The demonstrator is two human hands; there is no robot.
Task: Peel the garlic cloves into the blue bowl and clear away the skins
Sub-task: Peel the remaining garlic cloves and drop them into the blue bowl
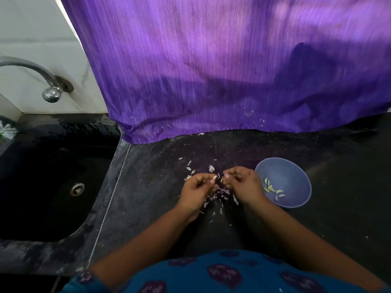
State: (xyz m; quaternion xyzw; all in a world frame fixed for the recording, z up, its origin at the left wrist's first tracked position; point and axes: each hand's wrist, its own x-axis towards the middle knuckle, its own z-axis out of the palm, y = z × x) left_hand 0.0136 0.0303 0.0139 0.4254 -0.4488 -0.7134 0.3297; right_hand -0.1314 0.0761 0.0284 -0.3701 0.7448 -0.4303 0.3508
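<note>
The left hand (198,187) pinches a garlic clove (215,177); the right hand (241,182) picks skin beside the blue bowl (296,166).

A single head-worn camera looks forward and steeply down from above the person's chest; its wide angle bends the edges of the scene; the dark table (160,176) fills the middle, seen from close above; both forearms reach in from the bottom edge, the left hand (196,191) and right hand (243,186) meeting near the centre; the blue bowl (294,172) lies right of centre; the sink (53,176) and tap (31,68) sit at the left edge; the purple cloth (232,60) fills the top, blurred; no second view exists to overlap.
</note>
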